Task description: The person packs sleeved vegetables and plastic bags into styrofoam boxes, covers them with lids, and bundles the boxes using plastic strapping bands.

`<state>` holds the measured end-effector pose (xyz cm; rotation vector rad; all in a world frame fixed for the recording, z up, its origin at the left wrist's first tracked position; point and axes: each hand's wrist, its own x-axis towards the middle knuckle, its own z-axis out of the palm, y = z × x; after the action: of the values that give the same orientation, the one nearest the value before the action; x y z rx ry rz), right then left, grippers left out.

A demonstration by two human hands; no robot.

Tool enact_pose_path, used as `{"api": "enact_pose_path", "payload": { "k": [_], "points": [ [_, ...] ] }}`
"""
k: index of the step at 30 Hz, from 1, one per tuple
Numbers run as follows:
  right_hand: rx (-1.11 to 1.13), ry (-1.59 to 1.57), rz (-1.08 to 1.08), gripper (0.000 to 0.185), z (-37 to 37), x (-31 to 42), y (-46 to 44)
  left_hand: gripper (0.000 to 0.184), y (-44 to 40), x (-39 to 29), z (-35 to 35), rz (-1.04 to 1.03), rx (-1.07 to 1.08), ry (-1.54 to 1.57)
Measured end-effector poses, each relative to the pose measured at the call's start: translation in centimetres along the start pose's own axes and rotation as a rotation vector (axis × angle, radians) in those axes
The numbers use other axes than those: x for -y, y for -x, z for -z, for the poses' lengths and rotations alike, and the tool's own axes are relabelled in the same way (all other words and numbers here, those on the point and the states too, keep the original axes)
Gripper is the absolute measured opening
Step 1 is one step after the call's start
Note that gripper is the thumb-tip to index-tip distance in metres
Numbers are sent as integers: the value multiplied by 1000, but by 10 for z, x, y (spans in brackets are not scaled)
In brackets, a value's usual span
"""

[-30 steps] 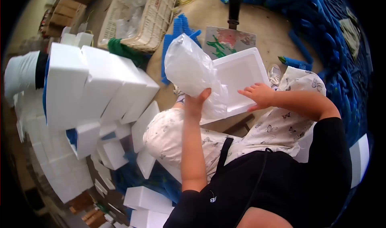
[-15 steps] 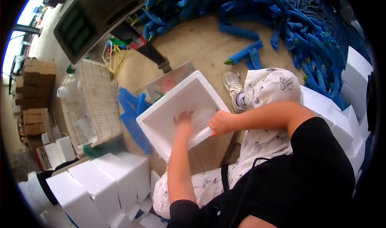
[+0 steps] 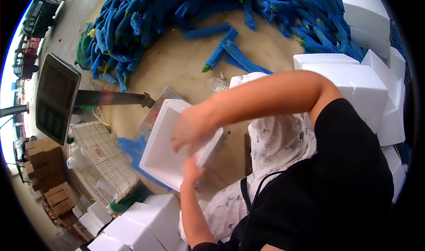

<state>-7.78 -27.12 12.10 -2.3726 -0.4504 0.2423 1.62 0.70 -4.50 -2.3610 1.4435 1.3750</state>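
Observation:
A white foam box (image 3: 152,151) is tilted in front of me, its open side facing up toward me. My left hand (image 3: 191,173) is at its near rim, seemingly closed around the edge. Over the opening, my right hand (image 3: 193,126) is smeared by motion, so its fingers are unclear and nothing shows in it. Behind the box is the metal platform (image 3: 164,95) of a scale, partly covered. The scale's display (image 3: 57,98) stands on a dark post at the left.
Blue net-sleeved green produce (image 3: 186,7) is heaped along the back, with loose pieces (image 3: 221,49) nearer my foot. White foam boxes (image 3: 345,85) stack at right and others (image 3: 137,224) at lower left. A cream plastic crate (image 3: 106,153) and cardboard cartons (image 3: 46,162) stand left.
My view has turned right. My left hand has come from inside the box to its near rim. My right hand has left the right rim and moved over the opening.

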Motion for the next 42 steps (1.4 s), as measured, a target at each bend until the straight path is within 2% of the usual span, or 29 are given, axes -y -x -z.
{"api": "enact_pose_path", "payload": {
  "k": [1, 2, 3, 5, 6, 8, 9, 10, 11, 13, 14, 16, 20, 22, 23, 25, 27, 29, 30, 33, 35, 36, 37, 39, 42],
  "points": [
    [-370, -98, 197, 26, 37, -7, 24, 67, -2, 12, -8, -11, -79, 39],
    [-556, -275, 148, 24, 76, -13, 53, 56, -8, 28, -20, -57, -137, 74],
    [-823, -342, 72, 23, 91, -46, 79, 56, -9, 28, -18, -53, -136, 74],
    [-1371, 170, -318, 24, 92, -133, 135, 65, -13, 25, -10, -40, -1, 24],
    [-1375, 224, -650, 28, 69, -181, 164, 65, -13, 23, -9, -31, 10, 26],
    [-933, -28, -1260, 38, 1, -260, 212, 62, -12, 20, -4, -106, 7, -23],
    [-675, -175, -1358, 47, -49, -299, 228, 62, -12, 20, -5, -104, 27, -20],
    [-416, -172, -1507, 49, -83, -301, 224, 60, -9, 20, -9, -81, -5, 48],
    [-266, -156, -1563, 56, -120, -307, 223, 58, -7, 17, -11, -53, -42, 116],
    [100, -243, -1539, 64, -160, -318, 213, 56, 0, -2, 1, 15, -19, 135],
    [125, -254, -1543, 64, -167, -319, 203, 55, 3, -7, 6, 16, -28, 113],
    [-21, -263, -1779, 67, -161, -327, 176, 54, 4, -2, -3, 9, -61, 45],
    [-82, -72, -1715, 55, -154, -313, 194, 57, 2, -7, 5, 0, 0, 22],
    [-140, 312, -1273, 48, -133, -295, 217, 57, 4, -9, 10, 1, 29, 61],
    [-131, 323, -1277, 48, -127, -300, 231, 57, -2, -10, 12, -6, 32, 79],
    [6, 536, -780, 53, -116, -312, 250, 58, -4, -10, 16, -23, 35, 51],
    [64, 482, -707, 59, -102, -326, 218, 58, -6, -14, 19, -30, 40, 29],
    [-156, 557, -597, 67, -102, -351, 174, 59, -6, -16, 25, -32, 75, 27],
    [-163, 559, -585, 67, -102, -361, 157, 59, -5, -16, 23, -22, 65, 25],
    [-157, 662, -643, 82, -91, -382, 122, 58, -3, -11, 23, -30, 66, -36],
    [54, 565, -852, 93, -78, -399, 107, 56, -6, -12, 29, -72, 44, -32],
    [142, 579, -818, 98, -79, -404, 107, 56, -9, -12, 35, -63, 46, -30],
    [146, 562, -814, 98, -91, -402, 110, 56, -11, -12, 43, -47, 71, -20],
    [-21, 649, -759, 96, -109, -403, 123, 55, -14, -6, 46, -30, 91, -2],
    [-43, 617, -806, 95, -129, -385, 137, 55, -7, 5, 33, -73, 97, -34]
  ]
}}
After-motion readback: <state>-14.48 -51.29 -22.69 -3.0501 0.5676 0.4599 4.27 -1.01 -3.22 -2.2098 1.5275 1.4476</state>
